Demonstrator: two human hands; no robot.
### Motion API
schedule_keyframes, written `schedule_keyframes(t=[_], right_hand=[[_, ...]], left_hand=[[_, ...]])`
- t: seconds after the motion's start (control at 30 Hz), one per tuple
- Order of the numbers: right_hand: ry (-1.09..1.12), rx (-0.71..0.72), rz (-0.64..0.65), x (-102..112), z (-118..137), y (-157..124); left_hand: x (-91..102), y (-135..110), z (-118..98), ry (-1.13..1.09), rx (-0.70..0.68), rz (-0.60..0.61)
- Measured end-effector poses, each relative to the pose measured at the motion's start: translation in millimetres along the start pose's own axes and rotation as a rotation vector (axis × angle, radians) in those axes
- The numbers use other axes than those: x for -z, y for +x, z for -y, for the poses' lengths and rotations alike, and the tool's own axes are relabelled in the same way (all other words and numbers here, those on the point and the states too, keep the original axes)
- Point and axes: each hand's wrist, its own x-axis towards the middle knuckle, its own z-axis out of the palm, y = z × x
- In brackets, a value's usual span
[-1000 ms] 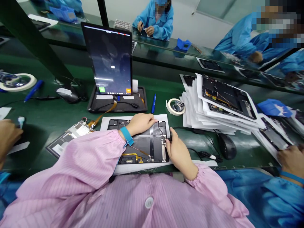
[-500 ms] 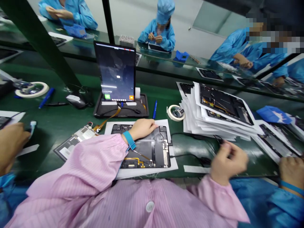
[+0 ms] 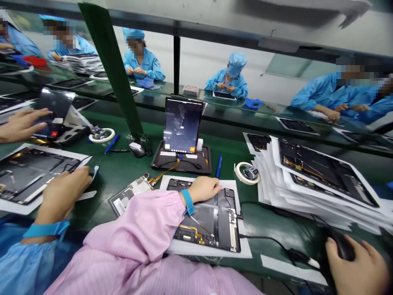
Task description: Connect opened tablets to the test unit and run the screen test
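An opened tablet point(image 3: 202, 217), its flat cables and inner parts exposed, lies on white paper in front of me. My left hand point(image 3: 205, 189) rests across its far edge with fingers closed against it; the fingertips are partly hidden. At the lower right, my right hand point(image 3: 356, 262) is wrapped around a black computer mouse point(image 3: 341, 244). Left of the tablet lies a loose board assembly point(image 3: 130, 192), joined by an orange flat cable point(image 3: 166, 172) to a lit screen point(image 3: 183, 127) standing in a black holder point(image 3: 156, 160). Black cables point(image 3: 260, 237) run from the tablet's right side.
A tall stack of opened tablets on paper point(image 3: 273, 184) stands at the right. Near it are a tape roll point(image 3: 247, 173) and blue pen point(image 3: 219, 166). A co-worker's hand point(image 3: 64, 192) is close on my left. A green post point(image 3: 113, 69) rises behind. Other people sit across the bench.
My view has swung left, bringing the left neighbour's bench into sight. My right hand has moved from the cables onto the mouse and grasped it. My left hand stays on the tablet.
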Motion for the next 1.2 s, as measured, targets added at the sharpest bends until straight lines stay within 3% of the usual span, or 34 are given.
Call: schedule_keyframes(t=[0.13,0.23,0.37,0.47,0.53,0.6,0.7,0.87,1.0,1.2], right_hand=[[0.013,0.102,0.124,-7,-9,4],[0.039,0.097,0.09,-8,-11,7],[0.074,0.099,-0.085,7,8,6],[0.165,0.14,-0.279,30,54,0],[0.323,0.398,-0.146,42,96,-4],[0.422,0.718,0.132,50,140,-7],[0.428,0.933,0.378,52,187,-5],[0.446,0.966,0.439,52,208,9],[0.532,1.03,0.596,48,212,13],[0.62,1.02,0.82,42,194,24]], left_hand=[[-0.1,0,0,-0.001,0.003,0.006],[-0.9,0,1,-0.006,0.0,0.001],[-0.9,0,1,-0.003,0.006,0.002],[-0.5,0,0,-0.001,0.006,-0.001],[-0.6,-1,1,-0.004,0.001,-0.001],[-1.2,-1,1,-0.009,-0.011,-0.004],[-2.8,-1,3,-0.005,-0.023,-0.017],[-4.9,-1,5,0.009,-0.03,-0.025],[-2.9,-2,3,0.007,-0.031,-0.027],[-1.4,-4,5,-0.024,-0.012,-0.008]])
